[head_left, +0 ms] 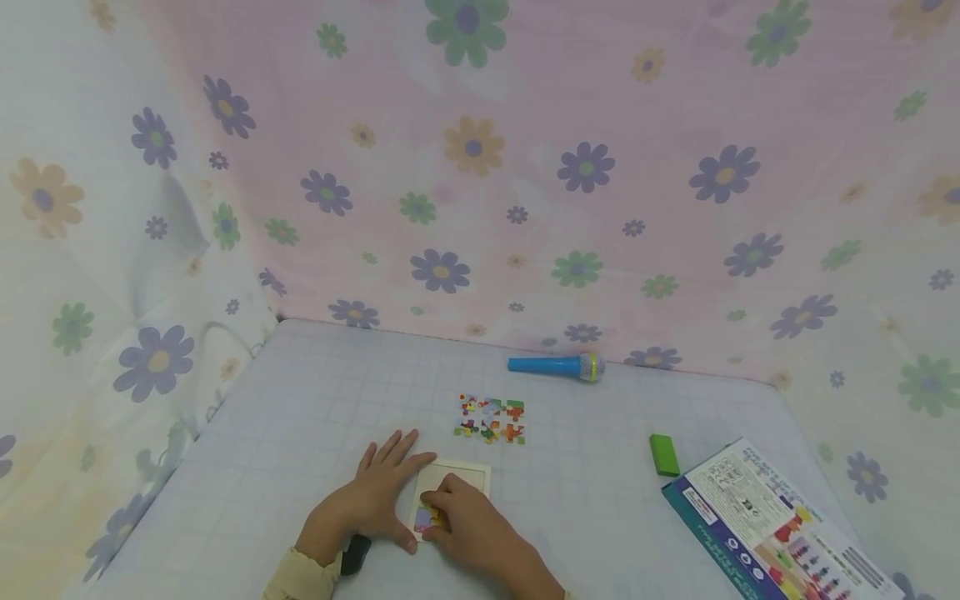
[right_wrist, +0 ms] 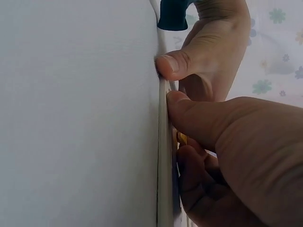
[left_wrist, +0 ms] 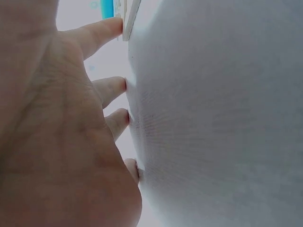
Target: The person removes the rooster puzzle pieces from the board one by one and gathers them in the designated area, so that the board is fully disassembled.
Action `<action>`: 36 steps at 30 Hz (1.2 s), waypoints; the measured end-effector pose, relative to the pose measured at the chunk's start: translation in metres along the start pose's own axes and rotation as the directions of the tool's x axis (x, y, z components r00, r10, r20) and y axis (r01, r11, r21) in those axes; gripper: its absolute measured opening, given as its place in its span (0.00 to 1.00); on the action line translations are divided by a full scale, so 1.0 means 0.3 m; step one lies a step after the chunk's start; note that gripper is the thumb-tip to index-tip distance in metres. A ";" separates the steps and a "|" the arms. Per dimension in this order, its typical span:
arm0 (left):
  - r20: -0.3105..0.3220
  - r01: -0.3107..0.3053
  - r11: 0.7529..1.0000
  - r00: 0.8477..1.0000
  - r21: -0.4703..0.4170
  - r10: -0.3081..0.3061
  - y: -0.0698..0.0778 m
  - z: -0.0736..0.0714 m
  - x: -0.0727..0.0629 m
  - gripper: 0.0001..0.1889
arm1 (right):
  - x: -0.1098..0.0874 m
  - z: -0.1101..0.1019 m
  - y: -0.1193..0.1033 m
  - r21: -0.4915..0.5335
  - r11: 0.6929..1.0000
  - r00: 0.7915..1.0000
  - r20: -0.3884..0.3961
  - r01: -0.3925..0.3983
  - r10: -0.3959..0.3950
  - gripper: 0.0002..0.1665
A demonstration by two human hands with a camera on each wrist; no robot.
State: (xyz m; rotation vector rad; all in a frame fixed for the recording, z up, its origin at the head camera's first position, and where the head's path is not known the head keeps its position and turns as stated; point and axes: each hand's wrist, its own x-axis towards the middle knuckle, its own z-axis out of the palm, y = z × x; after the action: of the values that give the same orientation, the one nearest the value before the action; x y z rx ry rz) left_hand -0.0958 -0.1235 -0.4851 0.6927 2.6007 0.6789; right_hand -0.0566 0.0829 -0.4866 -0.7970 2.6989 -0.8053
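Observation:
A small wooden puzzle tray [head_left: 432, 478] lies on the table with colourful puzzle pieces [head_left: 423, 518] in its lower left part. My left hand [head_left: 375, 496] is spread beside it, thumb and index finger touching its left edge. In the left wrist view, the index fingertip meets the tray corner [left_wrist: 130, 21]. Over the tray, my right hand [head_left: 476, 525] has its fingers curled and pinches a puzzle piece, mostly hidden under them. A bit of yellow [right_wrist: 182, 138] shows between thumb and fingers in the right wrist view, close to the tray's side [right_wrist: 164, 189].
Several loose puzzle pieces [head_left: 489, 419] lie grouped just beyond the tray. Farther back is a blue toy microphone [head_left: 555, 367]. To the right are a green block [head_left: 663, 455] and a flat printed box [head_left: 757, 508]. Flowered cloth [head_left: 517, 275] hangs behind and at the sides.

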 end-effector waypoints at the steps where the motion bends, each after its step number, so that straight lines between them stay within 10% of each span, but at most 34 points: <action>1: 0.004 0.000 1.000 1.000 -0.002 0.000 0.001 -0.001 -0.001 0.63 | 0.001 0.002 0.000 0.004 1.000 1.000 -0.004 0.006 -0.006 0.23; 13: 0.031 0.008 1.000 0.999 -0.004 -0.008 0.026 -0.020 -0.014 0.62 | 0.014 0.019 0.031 0.235 0.972 0.998 -0.050 -0.026 0.039 0.10; 27: 0.018 0.003 1.000 1.000 -0.001 -0.003 0.021 -0.012 -0.010 0.61 | -0.004 0.005 0.015 -0.100 0.992 0.997 -0.006 0.077 -0.078 0.17; 36: 0.015 0.004 1.000 1.000 -0.010 -0.004 0.029 -0.018 -0.015 0.62 | -0.009 0.012 0.029 -0.063 0.995 0.996 -0.047 0.072 -0.075 0.17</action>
State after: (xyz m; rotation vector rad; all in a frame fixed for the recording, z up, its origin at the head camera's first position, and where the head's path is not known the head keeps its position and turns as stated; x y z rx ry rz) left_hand -0.0913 -0.1212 -0.4752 0.6862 2.5826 0.6828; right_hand -0.0570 0.0890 -0.4943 -0.9060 2.7642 -0.7717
